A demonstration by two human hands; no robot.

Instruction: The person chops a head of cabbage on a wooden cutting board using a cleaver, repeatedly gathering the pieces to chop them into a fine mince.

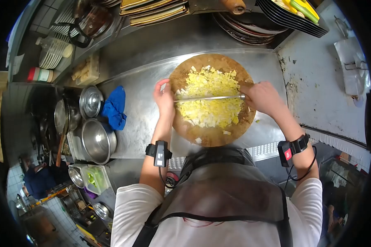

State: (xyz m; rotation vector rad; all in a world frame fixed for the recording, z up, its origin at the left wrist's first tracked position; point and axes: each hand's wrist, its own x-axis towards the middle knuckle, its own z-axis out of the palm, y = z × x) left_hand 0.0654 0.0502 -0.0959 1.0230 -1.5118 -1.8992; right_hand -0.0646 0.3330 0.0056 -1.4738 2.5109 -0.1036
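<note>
A round wooden chopping board (214,140) lies on the metal counter, with a layer of finely chopped pale yellow and white leafy vegetable (208,113) spread over it. Across the pile runs a knife (210,98), seen along its thin edge. My right hand (264,97) is closed round its handle at the board's right side. My left hand (164,98) is at the board's left rim, close to the knife's far end; its fingers are loosely bent and apart. Whether it touches the blade cannot be made out.
A blue cloth (115,108) and metal bowls (99,140) stand to the left. Behind are a tub (88,71), stacked plates (251,31) and a black dish of vegetables (292,18) on a shelf. At lower left is a container of greens (95,179). Another person (39,181) is farther off.
</note>
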